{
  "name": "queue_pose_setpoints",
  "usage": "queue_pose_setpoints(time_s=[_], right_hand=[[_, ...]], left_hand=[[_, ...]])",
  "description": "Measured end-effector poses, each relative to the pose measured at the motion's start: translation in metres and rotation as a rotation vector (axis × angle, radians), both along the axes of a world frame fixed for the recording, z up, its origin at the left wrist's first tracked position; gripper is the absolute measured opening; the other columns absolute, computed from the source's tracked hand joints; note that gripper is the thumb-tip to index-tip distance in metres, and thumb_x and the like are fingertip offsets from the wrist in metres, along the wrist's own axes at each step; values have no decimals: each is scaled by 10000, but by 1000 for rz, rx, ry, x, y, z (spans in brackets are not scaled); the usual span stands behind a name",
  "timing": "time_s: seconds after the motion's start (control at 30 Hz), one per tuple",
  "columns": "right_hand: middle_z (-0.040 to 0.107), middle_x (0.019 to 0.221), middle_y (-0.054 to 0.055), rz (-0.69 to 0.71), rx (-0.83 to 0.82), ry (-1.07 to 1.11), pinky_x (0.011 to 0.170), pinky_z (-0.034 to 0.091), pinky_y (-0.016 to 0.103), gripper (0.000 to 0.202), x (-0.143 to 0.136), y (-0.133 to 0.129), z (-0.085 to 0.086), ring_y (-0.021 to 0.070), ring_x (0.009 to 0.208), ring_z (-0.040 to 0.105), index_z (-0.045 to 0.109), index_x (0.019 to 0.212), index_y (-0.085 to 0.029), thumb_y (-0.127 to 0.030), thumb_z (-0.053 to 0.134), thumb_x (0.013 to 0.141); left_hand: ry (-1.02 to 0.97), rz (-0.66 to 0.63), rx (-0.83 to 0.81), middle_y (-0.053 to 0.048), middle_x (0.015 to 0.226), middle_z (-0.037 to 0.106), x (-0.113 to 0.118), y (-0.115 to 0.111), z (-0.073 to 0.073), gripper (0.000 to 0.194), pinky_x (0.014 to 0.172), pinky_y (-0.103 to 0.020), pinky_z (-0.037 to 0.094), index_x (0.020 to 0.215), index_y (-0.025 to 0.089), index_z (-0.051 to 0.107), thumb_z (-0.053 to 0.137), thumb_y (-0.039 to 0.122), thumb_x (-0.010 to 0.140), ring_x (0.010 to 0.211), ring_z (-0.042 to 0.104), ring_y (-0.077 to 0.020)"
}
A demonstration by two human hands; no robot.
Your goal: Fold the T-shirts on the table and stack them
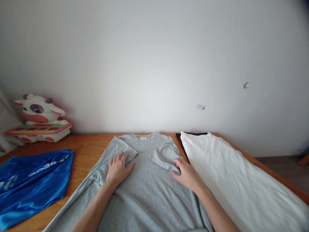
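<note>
A grey T-shirt [145, 174] lies spread on the wooden table, its neckline toward the wall. Both of its short sleeves are turned inward over the front. My left hand [120, 169] rests with fingers spread on the shirt, beside the hem of the folded left sleeve. At the other side, my right hand [187, 174] has thumb and fingers closed on the hem of the right sleeve [165, 156]. The shirt's lower part runs out of view at the bottom.
A blue garment [38, 183] with white lettering lies on the table [89, 145] at left. Behind it sits a cow-shaped toy keyboard [41, 120]. White cloth [229, 174] over something black covers the right side. A pale wall [149, 71] stands behind.
</note>
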State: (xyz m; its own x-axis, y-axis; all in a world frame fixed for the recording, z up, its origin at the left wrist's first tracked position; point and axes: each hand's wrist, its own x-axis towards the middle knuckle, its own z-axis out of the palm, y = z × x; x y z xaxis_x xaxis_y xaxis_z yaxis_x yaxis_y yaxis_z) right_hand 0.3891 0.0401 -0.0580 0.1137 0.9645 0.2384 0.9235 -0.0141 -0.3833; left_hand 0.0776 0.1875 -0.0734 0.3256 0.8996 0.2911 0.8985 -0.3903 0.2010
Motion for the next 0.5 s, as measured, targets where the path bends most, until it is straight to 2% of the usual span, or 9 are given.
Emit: queue_pose_setpoints(time_s=[0.07,0.17,0.27,0.33,0.37,0.43,0.5], right_hand=[[710,1025,82,24,-19,-40,876,518,343,223,1,1,2,232,951,683,699,1059,-216,-301,606,876],[726,973,64,57,32,-31,833,519,325,186,1,4,3,213,897,690,708,967,-232,-275,535,915],[741,919,46,84,120,107,795,519,318,239,0,5,4,197,834,694,698,967,-244,-264,460,955],[733,891,38,112,131,199,756,520,316,210,0,3,5,193,786,684,689,992,-240,-328,502,956],[721,893,34,141,109,215,745,518,316,188,2,1,6,194,782,675,681,995,-240,-374,570,925],[688,936,32,205,43,191,771,513,326,275,5,-4,9,206,833,654,652,999,-239,-412,729,800],[653,1003,42,235,-8,164,843,499,346,389,9,-10,12,224,930,629,601,1021,-235,-345,793,700]], left_hand=[[-72,-98,41,-137,1435,558,2,-2,3,425,1124,-445,397,1274,190,626,549,417,923,1315,530,-300],[-136,-264,19,-94,1341,609,21,-9,11,338,1081,-368,440,1246,228,622,517,295,932,1233,587,-241],[-120,-293,-91,-101,1316,622,57,-17,18,444,1061,-375,445,1320,230,583,578,227,876,1219,591,-252],[-135,-268,-131,-121,1306,624,84,-20,19,520,1040,-409,451,1354,227,573,634,241,838,1220,584,-287],[-151,-256,-139,-124,1281,635,96,-19,17,505,1024,-422,457,1333,232,598,644,246,831,1207,589,-300],[-201,-240,-145,-120,1211,662,112,-17,13,366,996,-428,464,1212,240,684,620,247,851,1163,610,-304],[-279,-227,-156,-117,1145,686,120,-13,8,248,995,-420,458,1078,231,736,568,253,897,1125,629,-289]])
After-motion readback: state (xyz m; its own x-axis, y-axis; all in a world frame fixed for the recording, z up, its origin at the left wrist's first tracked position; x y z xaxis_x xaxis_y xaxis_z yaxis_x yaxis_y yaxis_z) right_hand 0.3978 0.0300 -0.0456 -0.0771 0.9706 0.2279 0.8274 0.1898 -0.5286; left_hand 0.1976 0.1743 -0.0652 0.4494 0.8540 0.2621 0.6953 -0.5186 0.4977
